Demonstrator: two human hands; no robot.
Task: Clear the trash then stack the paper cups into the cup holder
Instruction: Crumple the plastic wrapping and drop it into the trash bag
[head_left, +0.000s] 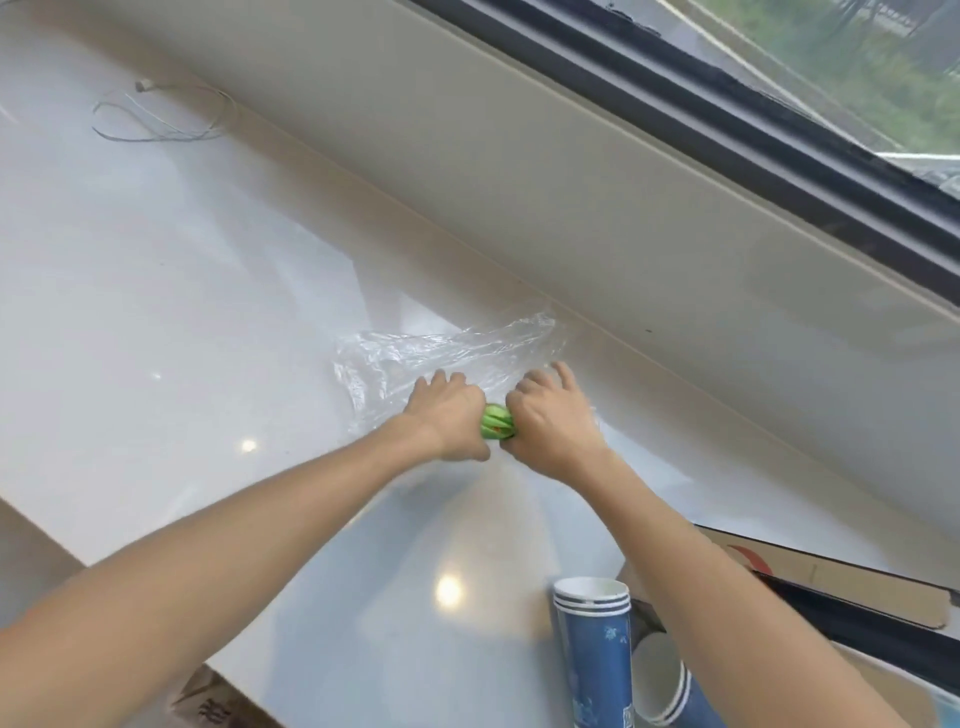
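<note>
Green wrapper (496, 422) clamped between both fists | left hand (449, 415) fingers curled shut | right hand (553, 423) fingers half-spread on plastic bag (441, 358)

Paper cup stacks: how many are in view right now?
2. An upright stack of blue paper cups stands at the counter's near edge; a second stack lies on its side just right, partly hidden by the right forearm.

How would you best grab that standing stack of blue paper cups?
Grip the blue cup stack around its side wall, about mid-height, coming in from the left, the open counter side. It stands upright with its rim up, while a tipped cup and a cardboard box crowd its right.
</note>
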